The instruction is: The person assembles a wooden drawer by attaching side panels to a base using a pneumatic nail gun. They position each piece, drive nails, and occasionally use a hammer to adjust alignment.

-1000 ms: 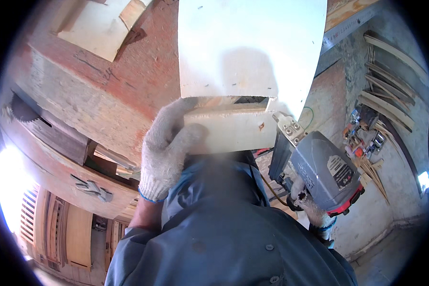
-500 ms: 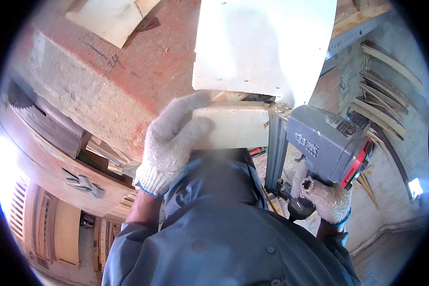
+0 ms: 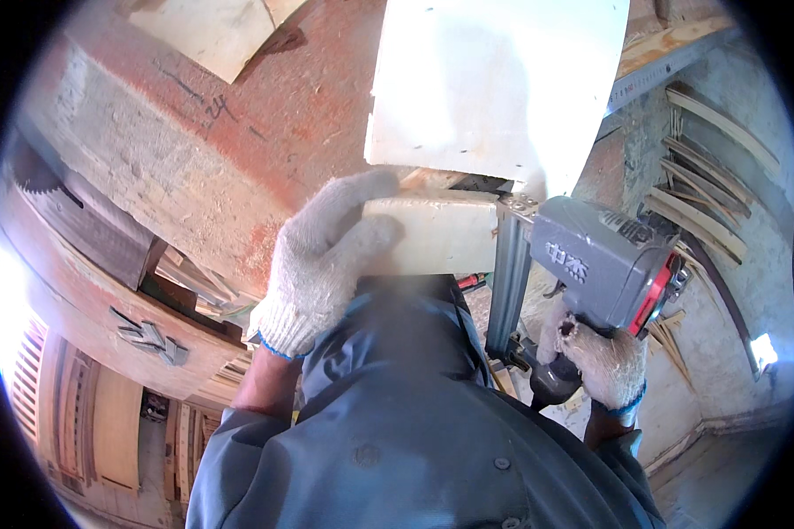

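My left hand [image 3: 313,260], in a white knit glove, grips the left end of a pale wooden piece [image 3: 441,238], with the thumb on its near face and the fingers over its top. In my right hand [image 3: 604,357], also gloved and with a hole in the glove, is a grey nail gun [image 3: 600,256] with a red-trimmed end. The gun's long metal magazine [image 3: 509,282] runs along the right end of the wooden piece, and its nose is at that upper corner. A broad white curved panel [image 3: 468,97] extends away just beyond the piece.
A worn reddish workbench [image 3: 265,150] fills the upper left, with a loose pale sheet [image 3: 212,35] on it. At the left is a toothed saw blade [image 3: 40,176]. Curved wooden strips [image 3: 697,220] lie at the right, near a metal ruler [image 3: 653,84]. Boards [image 3: 115,432] stand at lower left.
The view has shifted slightly, and the white panel shows a little further right. Both hands keep their grips, and the nail gun stays at the right end of the wooden piece.
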Action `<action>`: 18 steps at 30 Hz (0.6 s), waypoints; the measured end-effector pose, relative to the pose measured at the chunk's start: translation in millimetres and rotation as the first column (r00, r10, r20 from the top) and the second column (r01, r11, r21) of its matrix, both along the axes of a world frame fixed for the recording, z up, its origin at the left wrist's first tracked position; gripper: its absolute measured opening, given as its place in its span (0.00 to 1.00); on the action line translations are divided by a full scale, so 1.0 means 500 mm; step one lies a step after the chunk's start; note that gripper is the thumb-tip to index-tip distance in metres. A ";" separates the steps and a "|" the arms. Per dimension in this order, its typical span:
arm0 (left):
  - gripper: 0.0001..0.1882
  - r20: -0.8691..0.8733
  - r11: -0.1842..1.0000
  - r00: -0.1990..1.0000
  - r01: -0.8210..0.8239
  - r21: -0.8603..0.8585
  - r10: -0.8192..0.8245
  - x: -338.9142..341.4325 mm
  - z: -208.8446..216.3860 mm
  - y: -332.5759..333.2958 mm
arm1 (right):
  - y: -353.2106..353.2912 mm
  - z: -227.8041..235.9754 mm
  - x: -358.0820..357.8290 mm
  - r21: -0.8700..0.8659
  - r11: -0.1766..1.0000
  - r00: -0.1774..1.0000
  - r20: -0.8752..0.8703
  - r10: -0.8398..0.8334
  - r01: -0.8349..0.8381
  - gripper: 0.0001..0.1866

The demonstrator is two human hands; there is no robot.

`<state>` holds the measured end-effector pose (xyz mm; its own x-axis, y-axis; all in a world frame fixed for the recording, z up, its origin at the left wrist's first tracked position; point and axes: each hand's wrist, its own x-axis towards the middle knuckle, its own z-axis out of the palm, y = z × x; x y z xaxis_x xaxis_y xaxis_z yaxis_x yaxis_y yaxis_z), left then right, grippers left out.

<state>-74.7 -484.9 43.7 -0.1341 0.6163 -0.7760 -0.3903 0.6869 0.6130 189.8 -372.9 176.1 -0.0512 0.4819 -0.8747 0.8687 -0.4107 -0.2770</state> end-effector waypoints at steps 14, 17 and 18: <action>0.21 -0.013 1.000 1.000 0.008 -0.008 -0.009 0.004 0.001 0.005 | -0.034 0.049 -0.026 -0.258 0.905 0.939 0.029 -0.343 0.339 0.20; 0.20 0.013 1.000 1.000 0.005 -0.023 -0.005 -0.001 0.004 0.006 | -0.028 0.039 -0.020 -0.314 0.949 1.000 0.015 0.014 -0.009 0.19; 0.20 0.025 0.999 1.000 0.001 -0.037 0.000 -0.005 0.005 0.005 | -0.042 0.030 0.006 -0.306 0.948 0.996 0.001 -0.088 0.084 0.18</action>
